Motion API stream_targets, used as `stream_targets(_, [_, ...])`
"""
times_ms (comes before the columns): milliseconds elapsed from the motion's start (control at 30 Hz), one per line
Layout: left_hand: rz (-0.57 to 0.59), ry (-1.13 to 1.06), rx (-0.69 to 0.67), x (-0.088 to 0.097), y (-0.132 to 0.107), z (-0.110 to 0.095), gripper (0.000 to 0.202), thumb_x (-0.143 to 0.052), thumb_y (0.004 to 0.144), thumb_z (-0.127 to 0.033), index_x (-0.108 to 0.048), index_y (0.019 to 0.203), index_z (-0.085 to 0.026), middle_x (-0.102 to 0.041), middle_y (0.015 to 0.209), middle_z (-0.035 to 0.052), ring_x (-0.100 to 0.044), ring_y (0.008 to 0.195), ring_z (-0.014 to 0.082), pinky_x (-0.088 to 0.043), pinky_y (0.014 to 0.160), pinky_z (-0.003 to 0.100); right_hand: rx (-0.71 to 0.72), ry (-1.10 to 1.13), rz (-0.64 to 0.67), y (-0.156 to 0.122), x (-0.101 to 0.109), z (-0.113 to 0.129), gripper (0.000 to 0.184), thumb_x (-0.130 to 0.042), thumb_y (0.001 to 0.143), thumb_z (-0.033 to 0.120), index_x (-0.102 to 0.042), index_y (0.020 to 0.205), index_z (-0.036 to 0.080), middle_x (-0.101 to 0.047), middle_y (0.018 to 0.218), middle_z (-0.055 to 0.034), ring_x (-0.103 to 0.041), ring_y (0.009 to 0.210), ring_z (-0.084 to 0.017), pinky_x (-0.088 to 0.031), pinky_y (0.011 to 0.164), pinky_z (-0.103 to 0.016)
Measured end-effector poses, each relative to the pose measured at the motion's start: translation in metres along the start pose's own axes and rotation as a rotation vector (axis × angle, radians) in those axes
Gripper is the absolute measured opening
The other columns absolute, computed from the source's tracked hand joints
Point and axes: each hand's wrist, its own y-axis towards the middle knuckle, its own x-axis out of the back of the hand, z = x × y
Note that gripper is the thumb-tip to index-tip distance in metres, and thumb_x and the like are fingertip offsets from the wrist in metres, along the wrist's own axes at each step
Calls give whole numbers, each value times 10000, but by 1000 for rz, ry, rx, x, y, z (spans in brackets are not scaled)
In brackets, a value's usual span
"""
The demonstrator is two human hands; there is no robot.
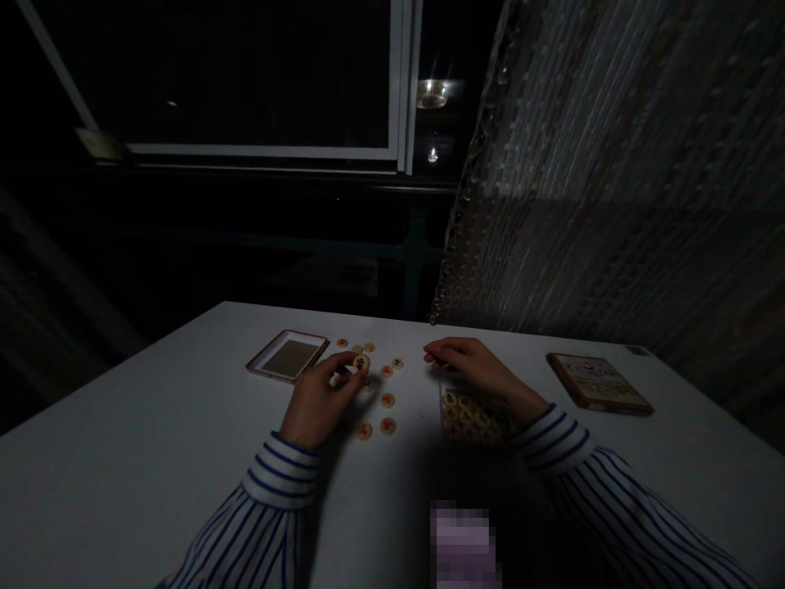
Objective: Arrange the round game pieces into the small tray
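Note:
My left hand [322, 395] pinches a round Chinese chess piece [361, 361] with a black character, raised just over the table. Loose pieces lie around it, among them a red-lettered piece [388, 400], another red one [363, 430] and a black-lettered piece [397, 364]. My right hand [475, 368] hovers over the far side of a tray of pieces [472, 419]. Its fingers are curled together, and whatever they may hold is hidden. Inside that tray several pieces sit in rows, partly in the shadow of my right hand and wrist.
An open shallow box [288, 357] lies left of the loose pieces. On the right rests a flat box or lid with a printed picture [598, 381]. A bead-string curtain [589, 180] hangs behind the white table [153, 425], beside a dark window. The room is dim.

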Motion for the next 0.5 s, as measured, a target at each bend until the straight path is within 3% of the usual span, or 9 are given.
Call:
stream_targets(200, [48,-55,-28,-24,-7,-22,340,-502,727,-438,-597,939,-190,-658,793,22,-596,702,153,-458,686,271,53,52,-55,-16,18,-8,267,-505,757,331,-632,888,136,-652,853,-63,-564,710,-120,-420,676,-253])
stream_targets(500, [64,-74,-105,-55,-5,-52,285,-508,735,-397,-594,924,-201,-651,808,11,-590,689,134,-444,663,251,71,53,-87,-25,26,-17,244,-510,751,303,-629,874,129,-654,813,-61,-566,700,-121,-424,669,-250])
